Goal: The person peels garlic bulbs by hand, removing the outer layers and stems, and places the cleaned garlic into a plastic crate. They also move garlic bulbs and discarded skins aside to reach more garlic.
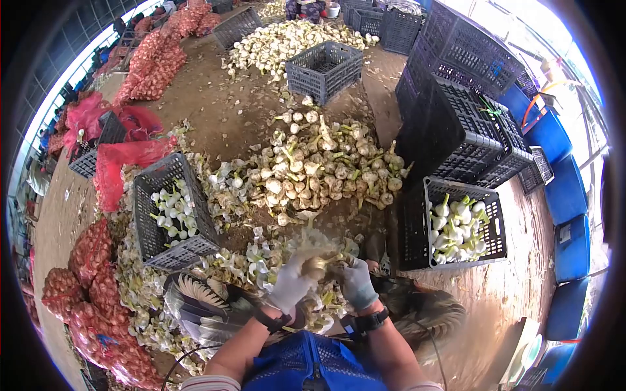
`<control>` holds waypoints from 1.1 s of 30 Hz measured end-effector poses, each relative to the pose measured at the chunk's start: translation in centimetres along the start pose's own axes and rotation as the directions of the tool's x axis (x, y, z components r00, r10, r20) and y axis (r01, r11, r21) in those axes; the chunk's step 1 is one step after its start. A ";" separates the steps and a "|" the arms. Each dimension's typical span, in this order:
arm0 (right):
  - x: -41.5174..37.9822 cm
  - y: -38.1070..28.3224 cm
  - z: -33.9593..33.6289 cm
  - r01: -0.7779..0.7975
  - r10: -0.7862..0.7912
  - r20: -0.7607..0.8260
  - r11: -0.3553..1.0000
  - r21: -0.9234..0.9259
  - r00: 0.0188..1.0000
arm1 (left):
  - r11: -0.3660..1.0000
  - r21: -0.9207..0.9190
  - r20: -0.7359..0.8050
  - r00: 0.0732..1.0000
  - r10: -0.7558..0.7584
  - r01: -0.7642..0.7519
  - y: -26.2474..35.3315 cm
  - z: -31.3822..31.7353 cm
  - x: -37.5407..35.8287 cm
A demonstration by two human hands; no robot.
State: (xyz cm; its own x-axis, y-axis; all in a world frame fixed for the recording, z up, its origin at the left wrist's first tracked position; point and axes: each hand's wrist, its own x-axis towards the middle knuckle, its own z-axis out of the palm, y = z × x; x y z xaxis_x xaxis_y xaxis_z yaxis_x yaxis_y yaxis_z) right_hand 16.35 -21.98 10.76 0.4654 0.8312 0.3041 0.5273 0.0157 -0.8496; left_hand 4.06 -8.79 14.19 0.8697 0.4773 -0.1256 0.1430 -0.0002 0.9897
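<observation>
My left hand [289, 284], in a pale glove, is closed round a garlic bulb [315, 267] above my lap. Close on its right, my gloved right hand [358, 283] has its fingers bent in at the bulb's other side; motion blur hides what exactly they pinch. Ahead of both hands lies a heap of untrimmed garlic [319, 166] with stems. Loose peeled skins [254, 260] cover the floor beneath and to the left. Clean white bulbs lie in the left crate [203, 247] and in the right crate [499, 225].
Stacked black crates [469, 45] rise at the right, beside blue containers [566, 189]. A crate [316, 81] stands before a farther garlic pile [280, 42]. Red net sacks [91, 319] fill the lower left. Part of another person [306, 10] shows at the top.
</observation>
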 end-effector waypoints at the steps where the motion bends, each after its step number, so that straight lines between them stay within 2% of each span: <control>1: -0.6 -0.2 0.2 -0.281 0.311 0.012 0.839 0.465 0.950 | 0.925 -0.362 0.071 0.993 -0.095 0.114 -0.3 -0.2 0.1; 2: -0.4 -1.0 0.1 -0.442 0.552 0.169 0.409 0.798 0.816 | 0.925 -0.364 0.066 0.994 -0.092 0.110 -0.9 -0.7 0.1; 3: -0.6 -0.8 -0.2 -0.464 0.518 0.207 0.435 0.772 0.830 | 0.786 -0.554 0.176 0.961 -0.212 0.275 -1.8 -1.3 -0.1; 4: -0.6 -0.7 -0.2 -0.466 0.515 0.211 0.437 0.769 0.831 | 0.583 -0.691 0.309 0.904 -0.296 0.427 -2.6 -1.6 -0.2; 5: -0.6 -0.8 -0.2 -0.474 0.492 0.164 0.613 0.633 0.855 | 0.561 -0.700 0.289 0.894 -0.341 0.441 -3.2 -1.6 -0.3; 6: -0.6 -0.9 -0.2 -0.459 0.458 0.122 0.758 0.463 0.880 | 0.561 -0.703 0.287 0.896 -0.337 0.437 -3.8 -1.5 -0.3; 8: -0.6 -0.8 0.6 -0.474 0.483 0.113 0.741 0.476 0.868 | 0.626 -0.667 0.211 0.908 -0.361 0.404 -3.9 -1.2 -0.2; 9: -0.5 -1.3 1.1 -0.474 0.532 0.114 0.611 0.634 0.839 | 0.623 -0.670 0.211 0.908 -0.361 0.404 -3.6 -0.9 -0.1; 10: -0.5 -1.6 1.5 -0.451 0.581 0.128 0.454 0.768 0.804 | 0.817 -0.472 0.094 0.940 -0.328 0.333 -3.4 -0.5 0.0; 11: -0.7 -0.9 2.1 -0.460 0.602 0.116 0.457 0.761 0.790 | 0.940 -0.225 -0.007 0.964 -0.264 0.256 -2.7 -0.4 0.2; 12: -0.8 -0.7 2.3 -0.467 0.609 0.120 0.451 0.761 0.784 | 0.937 -0.228 -0.005 0.962 -0.274 0.266 -2.4 -0.8 0.3; 14: -1.0 0.2 2.5 -0.463 0.575 0.079 0.561 0.686 0.815 | 0.952 -0.156 0.056 0.965 -0.256 0.262 -1.9 -1.6 0.4; 15: -1.4 1.7 2.4 -0.402 0.441 0.014 0.804 0.439 0.898 | 0.771 -0.492 0.014 0.889 -0.457 0.404 2.2 -0.9 -0.3; 16: 0.0 -0.7 1.2 -0.329 0.344 -0.013 0.906 0.266 0.939 | 0.685 -0.564 0.053 0.848 -0.527 0.461 1.9 -0.9 0.0; 18: 1.5 -2.5 -0.1 -0.194 0.194 -0.005 0.981 0.019 0.981 | 0.751 -0.479 0.153 0.885 -0.439 0.455 1.5 -1.8 0.2; 19: 1.5 -2.5 0.0 -0.216 0.216 -0.002 0.976 0.023 0.976 | 0.739 -0.479 0.162 0.874 -0.457 0.475 1.2 -1.9 0.1; 21: 1.9 -2.5 0.2 -0.035 0.035 -0.008 0.977 -0.212 0.999 | 0.485 -0.608 0.285 0.743 -0.605 0.628 0.9 -2.2 0.8; 24: 1.3 -1.9 0.8 0.017 -0.024 -0.020 0.959 -0.282 1.000 | 0.489 -0.514 0.271 0.674 -0.687 0.705 0.9 -2.1 0.7; 25: 1.1 -1.7 0.8 0.042 -0.057 -0.045 0.957 -0.288 0.997 | 0.458 -0.528 0.398 0.685 -0.611 0.715 -0.3 -2.7 0.4; 26: 1.0 -1.4 0.9 0.027 -0.046 -0.058 0.956 -0.292 0.997 | 0.457 -0.514 0.409 0.676 -0.613 0.726 -0.3 -2.7 0.2; 28: 0.6 -0.6 1.0 -0.040 0.018 -0.111 0.978 -0.205 0.994 | 0.427 -0.517 0.405 0.652 -0.641 0.742 -0.1 -2.3 0.1; 29: 0.8 -1.1 0.6 -0.036 0.012 -0.115 0.978 -0.205 0.993 | 0.418 -0.532 0.334 0.636 -0.696 0.737 0.1 -1.8 0.1; 30: 1.0 -1.5 0.3 -0.039 0.015 -0.118 0.978 -0.206 0.993 | 0.418 -0.528 0.336 0.634 -0.696 0.739 0.3 -1.6 0.1; 32: 1.0 -1.8 -0.1 0.023 -0.051 -0.079 0.949 -0.314 0.996 | 0.494 -0.519 0.343 0.700 -0.627 0.697 0.5 -1.3 -0.2; 33: 0.8 -1.6 -0.1 0.019 -0.045 -0.078 0.950 -0.312 0.996 | 0.471 -0.489 0.560 0.678 -0.476 0.734 -0.7 -2.6 0.1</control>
State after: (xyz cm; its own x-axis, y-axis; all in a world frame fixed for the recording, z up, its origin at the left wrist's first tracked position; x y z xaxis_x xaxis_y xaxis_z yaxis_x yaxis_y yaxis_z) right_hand 15.90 -21.42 12.41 0.4949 0.7840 0.3747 0.7314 -0.1430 -0.6668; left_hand 2.86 -6.44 13.68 0.7864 -0.1686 -0.5943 0.4752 0.7798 0.4076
